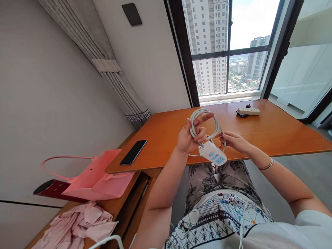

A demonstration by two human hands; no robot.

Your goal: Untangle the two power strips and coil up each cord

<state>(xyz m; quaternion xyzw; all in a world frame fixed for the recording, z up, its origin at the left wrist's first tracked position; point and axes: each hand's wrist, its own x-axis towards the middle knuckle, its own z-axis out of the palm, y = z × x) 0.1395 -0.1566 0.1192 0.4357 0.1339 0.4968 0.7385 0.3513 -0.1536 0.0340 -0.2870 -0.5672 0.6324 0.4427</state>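
My left hand is closed around a coiled white cord, its index finger stretched across the loops. From the cord hangs a white power strip with blue socket faces, tilted just below my left hand near the table's front edge. My right hand pinches a stretch of the same cord to the right of the coil. Part of the cord trails off to the left beneath the strip.
A phone lies at the left of the wooden table. Another power strip with a black plug sits at the back right. Left of the table are a pink bag, a dark red cylinder and pink cloth. A window stands behind.
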